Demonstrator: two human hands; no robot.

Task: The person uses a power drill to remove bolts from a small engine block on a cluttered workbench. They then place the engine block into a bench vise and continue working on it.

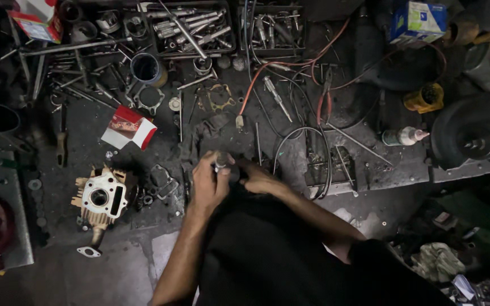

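Both hands meet at the near edge of the workbench (pixel 114 127), about its middle. Left hand (pixel 210 184) is curled tight around a small metal part (pixel 221 161), grey and roughly cylindrical, its top showing above the thumb. Right hand (pixel 257 178) comes in from the other side and touches the same part, fingers closed on its lower, darker end; the light is poor here, so the exact grip of the right hand is probably a pinch but hard to confirm. A dark cloth (pixel 267 249) lies below the forearms.

To the left of the hands, near the bench's front-left corner, sits a pale engine cylinder head (pixel 100 198), with a loose flange (pixel 89 251) just below it. A red and white carton (pixel 129 127) lies further in, left of centre. A dark round tin (pixel 146 68) stands behind it, among scattered spanners and rods. Two trays of tools (pixel 194 25) line the far edge. A screwdriver (pixel 276 97) and a tangle of orange and black wires (pixel 307 68) lie beyond the hands, right of centre. A small white bottle (pixel 404 136) lies on its side toward the right edge, a yellow cup (pixel 425 97) behind it, and a black wheel (pixel 474 139) at the far right.
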